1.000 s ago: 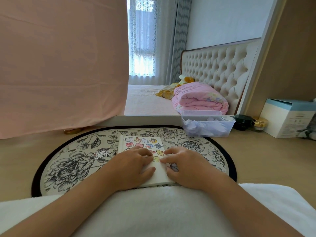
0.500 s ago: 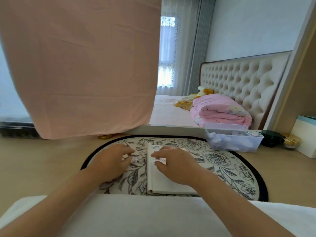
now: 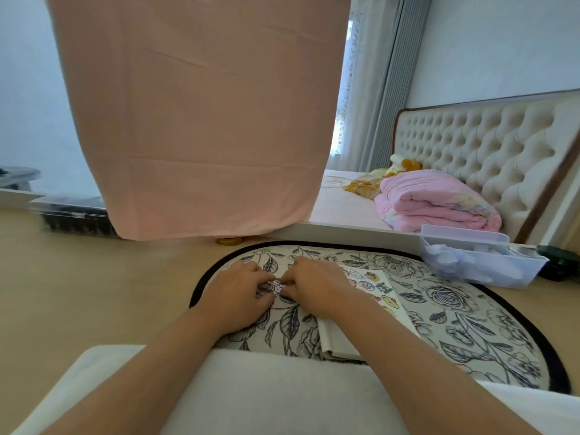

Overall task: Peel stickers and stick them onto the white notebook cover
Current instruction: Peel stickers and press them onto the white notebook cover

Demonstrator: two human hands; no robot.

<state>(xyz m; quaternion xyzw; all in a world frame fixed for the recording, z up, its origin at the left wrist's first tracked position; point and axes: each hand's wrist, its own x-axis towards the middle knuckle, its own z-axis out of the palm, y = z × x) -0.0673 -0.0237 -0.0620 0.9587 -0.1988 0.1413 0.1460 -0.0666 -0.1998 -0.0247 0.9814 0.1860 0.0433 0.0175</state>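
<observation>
A white notebook (image 3: 337, 337) lies on the floral mat (image 3: 455, 312), its cover bearing several cartoon stickers (image 3: 375, 285); my right forearm covers much of it. Left of the notebook, my left hand (image 3: 237, 293) and my right hand (image 3: 317, 285) meet fingertip to fingertip over the mat. Between them they pinch a small round sticker piece (image 3: 276, 287) with a red and white cartoon face. Whether its backing is still attached is hidden by the fingers.
A clear plastic bin (image 3: 477, 265) with crumpled white bits stands at the mat's right rear. A pink cloth (image 3: 201, 120) hangs ahead. A gold ring-shaped thing (image 3: 229, 240) lies beyond the mat. A white towel (image 3: 266, 390) covers my lap. A dark tray (image 3: 73, 215) sits far left.
The view swung left. Both hands left the notebook cover and came together left of it, now pinching a small sticker piece between them. The notebook's stickers are uncovered.
</observation>
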